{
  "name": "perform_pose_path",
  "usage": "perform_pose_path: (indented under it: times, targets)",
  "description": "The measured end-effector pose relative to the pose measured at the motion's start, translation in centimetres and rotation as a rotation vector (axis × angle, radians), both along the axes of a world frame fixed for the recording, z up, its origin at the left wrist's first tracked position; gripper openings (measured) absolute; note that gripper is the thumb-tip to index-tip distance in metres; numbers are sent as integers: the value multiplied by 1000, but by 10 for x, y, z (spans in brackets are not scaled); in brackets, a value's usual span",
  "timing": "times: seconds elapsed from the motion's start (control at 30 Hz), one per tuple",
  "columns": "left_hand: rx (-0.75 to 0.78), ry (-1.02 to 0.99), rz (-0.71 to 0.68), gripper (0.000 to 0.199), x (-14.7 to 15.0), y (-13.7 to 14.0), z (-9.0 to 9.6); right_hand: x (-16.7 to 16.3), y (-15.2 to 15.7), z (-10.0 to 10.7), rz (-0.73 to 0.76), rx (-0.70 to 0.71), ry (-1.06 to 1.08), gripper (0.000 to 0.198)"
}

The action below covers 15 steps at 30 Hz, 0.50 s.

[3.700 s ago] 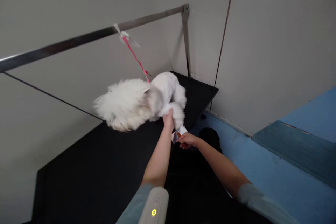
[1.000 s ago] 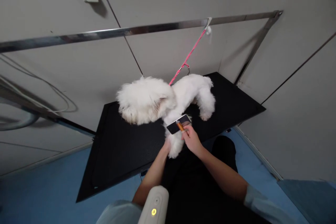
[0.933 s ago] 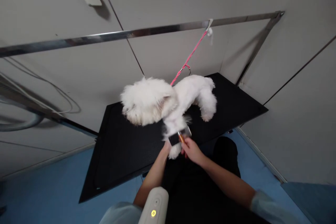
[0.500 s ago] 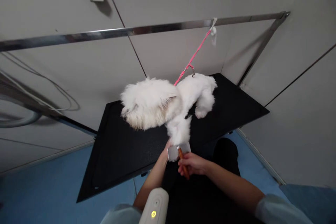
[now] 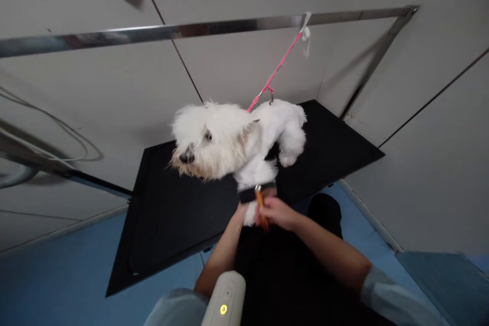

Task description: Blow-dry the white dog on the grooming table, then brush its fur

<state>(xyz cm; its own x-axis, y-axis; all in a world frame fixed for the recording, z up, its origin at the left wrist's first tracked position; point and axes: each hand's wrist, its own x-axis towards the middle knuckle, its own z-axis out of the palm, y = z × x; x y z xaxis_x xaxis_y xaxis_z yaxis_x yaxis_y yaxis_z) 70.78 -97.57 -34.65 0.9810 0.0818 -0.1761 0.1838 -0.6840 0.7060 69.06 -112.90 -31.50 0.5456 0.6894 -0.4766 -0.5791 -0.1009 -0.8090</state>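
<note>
A white shaggy-headed dog (image 5: pixel 214 137) stands on the black grooming table (image 5: pixel 175 219), its head toward the left. One of its front legs (image 5: pixel 254 173) reaches toward me over the near edge. Around the lower part of that leg my left hand (image 5: pixel 240 211) is closed, its fingers mostly hidden. My right hand (image 5: pixel 279 213) grips the orange-brown wooden handle of a slicker brush (image 5: pixel 262 206). The brush's dark head lies across the front of the leg, against the fur just above the paw.
A pink leash (image 5: pixel 280 63) runs from the dog's neck up to a metal bar (image 5: pixel 229 28) along the wall. Close below me is a white device (image 5: pixel 226 298) with a yellow light. Cables (image 5: pixel 57 119) hang at left over the blue floor (image 5: pixel 69 265).
The brush has moved up the leg and turned, from its pale face showing to its dark edge. The dog's face has turned more toward me. My view has shifted slightly.
</note>
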Motion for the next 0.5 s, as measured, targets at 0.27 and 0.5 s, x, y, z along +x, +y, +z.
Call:
perform_pose_path:
  times: [0.27,0.5]
  targets:
    - [-561,-74,473,22,6,18,-7,-42,-38,-14,-28,-240,-95,33]
    - [-764,-190,580,43,-7,11,-5,-22,-55,41,-17,-59,-717,40]
